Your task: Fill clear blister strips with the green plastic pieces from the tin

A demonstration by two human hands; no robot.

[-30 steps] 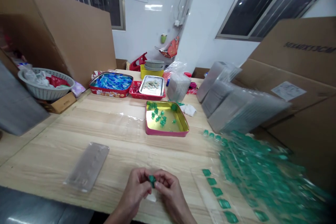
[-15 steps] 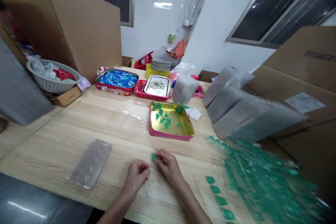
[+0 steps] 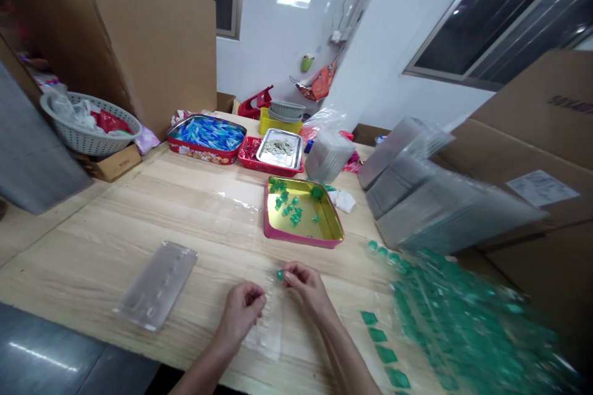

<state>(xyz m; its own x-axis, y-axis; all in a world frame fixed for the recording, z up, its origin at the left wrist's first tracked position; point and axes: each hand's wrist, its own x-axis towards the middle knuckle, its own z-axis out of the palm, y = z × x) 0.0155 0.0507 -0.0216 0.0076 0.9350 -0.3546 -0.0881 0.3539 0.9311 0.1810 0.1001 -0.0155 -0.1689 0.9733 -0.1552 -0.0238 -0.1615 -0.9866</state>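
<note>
Two bare hands work at the near edge of a pale wooden table (image 3: 92, 241). The right hand (image 3: 306, 287) is closed in a pinch, its fingertips (image 3: 291, 269) gripping one small green translucent piece (image 3: 280, 274), which sits at the far end of a clear plastic strip (image 3: 267, 330). The left hand (image 3: 241, 311) is curled shut just left of that strip; whether it grips the plastic, I cannot tell.

Further left lies a clear blister tray (image 3: 157, 286). Straight ahead, a pink-rimmed tin tray (image 3: 303, 241) with a gold interior holds a scatter of green pieces (image 3: 288, 207). To the near right, green-filled plastic sheets (image 3: 463, 315) spread across the table in a blur, with clear stacked trays (image 3: 445, 216) leaning beyond them.

At the far end stand a red tin of blue pieces (image 3: 194, 155), and a steel tray (image 3: 279, 149) of pale pieces resting on a red tray (image 3: 271, 166). A white plastic basket (image 3: 88, 142) sits far left, against a cardboard sheet (image 3: 148, 37). On the right-hand cardboard (image 3: 532, 117) is dark printing (image 3: 571, 103) (backwards and cut off, so unreadable), and below it a white paper label (image 3: 541, 188) whose text is too small to read.
</note>
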